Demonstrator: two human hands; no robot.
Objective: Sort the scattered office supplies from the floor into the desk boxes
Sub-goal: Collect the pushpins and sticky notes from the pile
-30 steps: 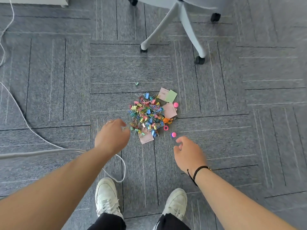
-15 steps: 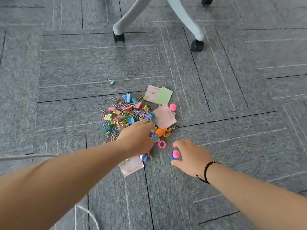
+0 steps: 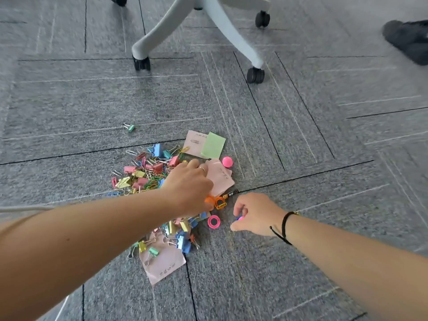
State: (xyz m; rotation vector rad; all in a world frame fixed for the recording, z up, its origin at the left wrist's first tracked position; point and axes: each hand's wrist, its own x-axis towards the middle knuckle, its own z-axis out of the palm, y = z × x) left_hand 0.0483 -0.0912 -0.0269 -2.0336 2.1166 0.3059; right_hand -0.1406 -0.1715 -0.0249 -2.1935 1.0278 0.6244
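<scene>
A heap of coloured binder clips and paper clips point(image 3: 143, 174) lies on the grey carpet, mixed with pink sticky notes point(image 3: 220, 178) and a green note point(image 3: 213, 145). My left hand point(image 3: 188, 186) is down on the middle of the heap, fingertips curled by an orange plastic piece point(image 3: 218, 202); what they hold is hidden. Just right of the heap, my right hand point(image 3: 257, 214) pinches a small pink round magnet point(image 3: 239, 218). A pink ring-shaped magnet point(image 3: 213, 221) lies between the two hands. Another pink magnet point(image 3: 227, 162) sits at the heap's right edge.
A lone green binder clip point(image 3: 130, 128) lies apart, up-left of the heap. An office chair's grey legs with black castors point(image 3: 255, 75) stand close behind it. There is a dark shoe point(image 3: 407, 40) at the top right and a white cable point(image 3: 23, 207) at the left edge.
My left hand has moved from the heap's left side onto its middle. My right hand has reached the pink magnet and closed its fingers on it. The view has come nearer.
</scene>
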